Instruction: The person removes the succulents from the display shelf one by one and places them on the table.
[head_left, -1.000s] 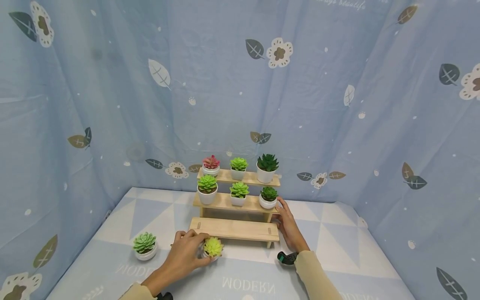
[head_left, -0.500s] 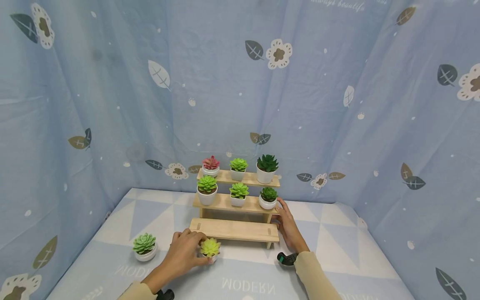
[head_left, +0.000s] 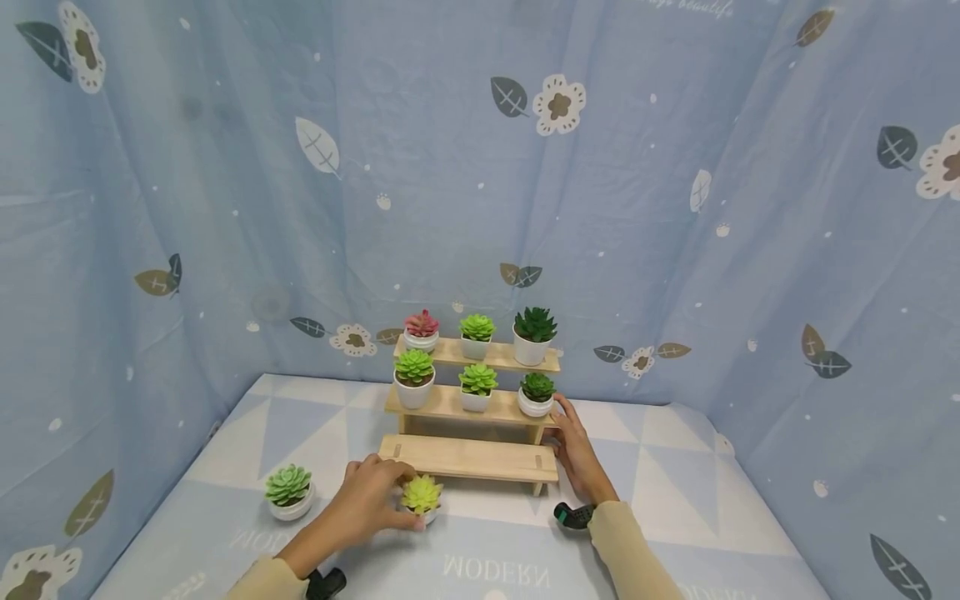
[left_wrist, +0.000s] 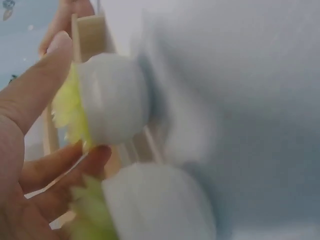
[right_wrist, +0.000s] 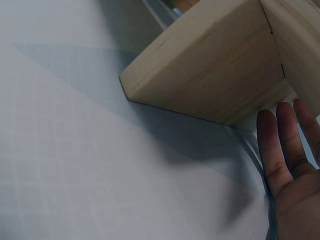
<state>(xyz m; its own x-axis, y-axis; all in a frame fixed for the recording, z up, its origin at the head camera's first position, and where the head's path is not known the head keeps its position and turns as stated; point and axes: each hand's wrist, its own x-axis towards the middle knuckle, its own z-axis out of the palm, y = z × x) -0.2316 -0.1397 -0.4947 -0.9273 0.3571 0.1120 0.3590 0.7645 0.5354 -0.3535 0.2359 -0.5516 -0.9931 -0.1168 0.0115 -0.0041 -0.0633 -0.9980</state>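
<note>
My left hand spans loosely round a yellow-green succulent in a white pot on the table. In the left wrist view its thumb lies beside the leaves, clear of the pot. Fingertips on the opposite side meet the pot's edge. Another white-potted plant stands close by, hidden behind the hand in the head view. My right hand is at the right end of a three-step wooden shelf. Seen from the right wrist, its fingers are extended against or very near the wood.
Several potted succulents, including a red one and a dark green one, stand on the upper two steps. The lowest step is bare wood. A pale green succulent sits at left on the table. A patterned blue curtain surrounds the table.
The yellow-green succulent has shifted slightly left along the table beside my left hand. My right hand and the shelf have stayed in place.
</note>
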